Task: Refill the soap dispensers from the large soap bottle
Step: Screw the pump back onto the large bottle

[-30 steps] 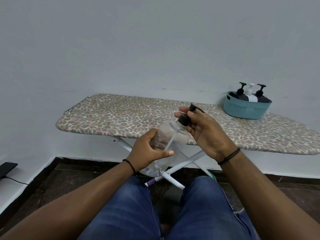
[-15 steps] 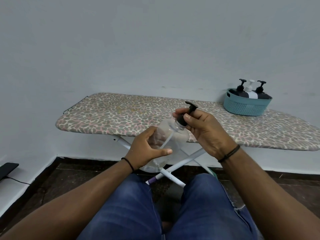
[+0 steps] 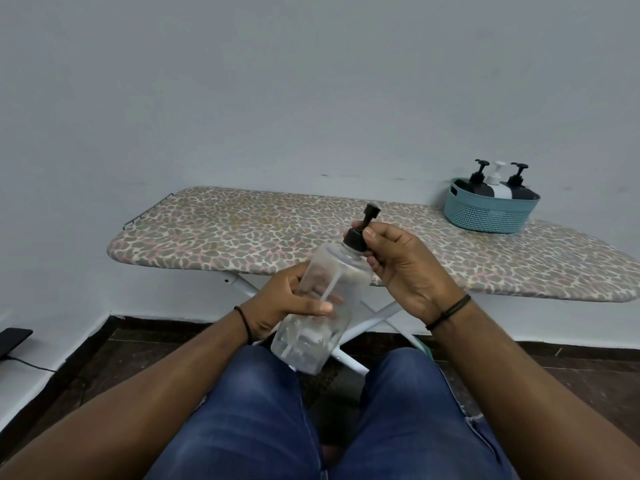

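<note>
Left hand (image 3: 287,303) is wrapped round the clear bottle (image 3: 322,306) held tilted over the lap, right hand (image 3: 398,261) pinching the black pump collar (image 3: 355,240), so I'd just keep the body locked and twist only the collar, lifting the tube out straight to avoid drips.

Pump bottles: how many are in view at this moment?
4. A clear pump bottle is held in both hands above the lap; two black ones flank a white one in the teal basket. Others may hide there.
</note>
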